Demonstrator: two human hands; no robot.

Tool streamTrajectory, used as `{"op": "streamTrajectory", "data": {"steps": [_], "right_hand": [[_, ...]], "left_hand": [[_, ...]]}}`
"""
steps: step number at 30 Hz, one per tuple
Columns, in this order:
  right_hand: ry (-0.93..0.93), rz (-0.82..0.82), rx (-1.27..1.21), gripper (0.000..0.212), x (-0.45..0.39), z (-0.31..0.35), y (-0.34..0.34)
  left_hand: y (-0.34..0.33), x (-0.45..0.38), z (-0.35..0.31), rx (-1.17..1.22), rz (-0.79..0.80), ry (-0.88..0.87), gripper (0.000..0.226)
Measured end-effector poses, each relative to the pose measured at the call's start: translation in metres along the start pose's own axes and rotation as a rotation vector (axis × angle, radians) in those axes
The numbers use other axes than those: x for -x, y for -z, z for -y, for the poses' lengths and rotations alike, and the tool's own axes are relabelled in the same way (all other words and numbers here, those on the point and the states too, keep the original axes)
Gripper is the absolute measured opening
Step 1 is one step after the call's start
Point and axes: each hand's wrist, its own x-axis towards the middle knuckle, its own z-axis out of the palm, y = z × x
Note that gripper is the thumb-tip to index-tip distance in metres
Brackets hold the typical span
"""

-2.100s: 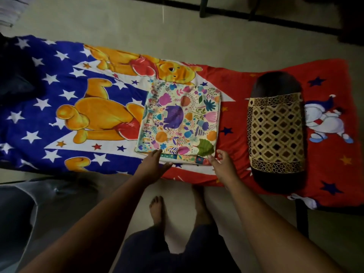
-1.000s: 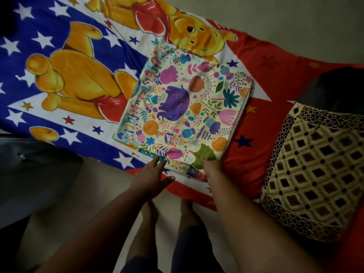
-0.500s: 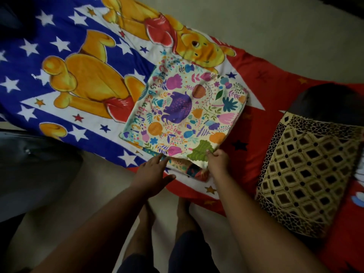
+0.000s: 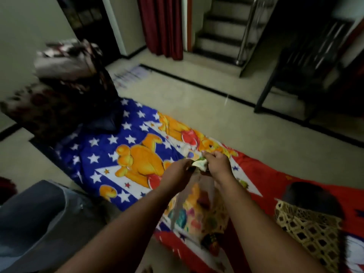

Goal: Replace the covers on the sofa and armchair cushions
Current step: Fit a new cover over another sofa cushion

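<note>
A cartoon-bear bedsheet in blue, white and red covers a low cot across the middle. A dark bolster with a gold lattice cover lies on its red end, at the right. The floral cushion cover hangs blurred above the sheet's near edge, lifted by its top edge. The right hand is curled, pinching that bunched edge; the left hand grips it just beside, fingers closed on the fabric.

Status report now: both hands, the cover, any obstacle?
Left hand and right hand both grip the top edge of the floral fabric cushion cover, lifted above the cartoon bedsheet. Gold-and-black patterned bolster lies aside, apart.
</note>
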Motion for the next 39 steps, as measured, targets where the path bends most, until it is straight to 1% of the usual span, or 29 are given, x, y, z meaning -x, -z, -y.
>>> {"op": "streamTrajectory", "data": {"steps": [1, 3, 6, 7, 8, 10, 11, 13, 14, 16, 18, 19, 21, 24, 26, 28, 31, 35, 37, 39], "right_hand": [[0.058, 0.033, -0.008, 0.034, 0.009, 0.031, -0.004], [0.200, 0.076, 0.012, 0.038, 0.027, 0.087, -0.014], [0.484, 0.085, 0.146, 0.040, 0.053, 0.162, -0.028], [0.575, 0.092, 0.187, 0.044, 0.063, 0.183, -0.032], [0.685, 0.129, 0.222, 0.050, 0.074, 0.204, -0.038], [0.897, 0.262, 0.298, 0.061, 0.099, 0.239, -0.049], [0.999, 0.336, 0.340, 0.062, 0.115, 0.256, -0.057], [1.170, 0.452, 0.430, 0.050, 0.140, 0.280, -0.077], [1.255, 0.472, 0.456, 0.044, 0.150, 0.287, -0.090], [1.393, 0.452, 0.456, 0.041, 0.171, 0.297, -0.120], [1.428, 0.478, 0.406, 0.035, 0.194, 0.297, -0.158], [1.423, 0.515, 0.384, 0.029, 0.209, 0.295, -0.177], [1.403, 0.635, 0.346, 0.015, 0.246, 0.284, -0.217], [1.322, 0.802, 0.283, 0.021, 0.311, 0.253, -0.276], [1.268, 0.915, 0.249, 0.026, 0.357, 0.231, -0.315], [1.266, 1.025, 0.216, 0.031, 0.408, 0.204, -0.352], [1.293, 1.171, 0.181, 0.032, 0.491, 0.163, -0.396], [1.345, 1.294, 0.145, 0.033, 0.597, 0.112, -0.436], [1.328, 1.354, 0.120, 0.035, 0.646, 0.091, -0.456], [1.270, 1.410, 0.104, 0.035, 0.690, 0.073, -0.473]], "left_hand": [[0.028, -0.006, -0.008, 0.046, -0.077, 0.011, 0.028], [0.084, -0.014, -0.023, 0.130, -0.176, 0.031, 0.023], [0.164, -0.017, -0.045, 0.248, -0.305, 0.030, 0.011], [0.188, -0.014, -0.052, 0.282, -0.352, 0.017, 0.009], [0.214, -0.009, -0.057, 0.323, -0.405, -0.002, 0.010], [0.260, 0.006, -0.069, 0.379, -0.490, -0.048, 0.010], [0.284, 0.017, -0.072, 0.376, -0.540, -0.073, 0.011], [0.321, 0.044, -0.071, 0.357, -0.597, -0.108, 0.015], [0.337, 0.060, -0.067, 0.326, -0.623, -0.111, 0.015], [0.362, 0.098, -0.058, 0.246, -0.694, -0.091, 0.013], [0.379, 0.143, -0.043, 0.207, -0.778, -0.086, 0.019], [0.385, 0.169, -0.037, 0.192, -0.802, -0.054, 0.021], [0.395, 0.220, -0.017, 0.107, -0.862, 0.065, 0.030], [0.403, 0.301, 0.028, -0.068, -0.875, 0.263, 0.052], [0.404, 0.361, 0.051, -0.084, -0.880, 0.378, 0.058], [0.403, 0.427, 0.072, -0.079, -0.914, 0.477, 0.053], [0.400, 0.528, 0.099, -0.094, -0.956, 0.598, 0.032], [0.389, 0.664, 0.117, -0.209, -1.016, 0.728, 0.034], [0.381, 0.730, 0.123, -0.234, -1.048, 0.823, 0.026], [0.380, 0.790, 0.127, -0.255, -1.094, 0.895, 0.021]]}}
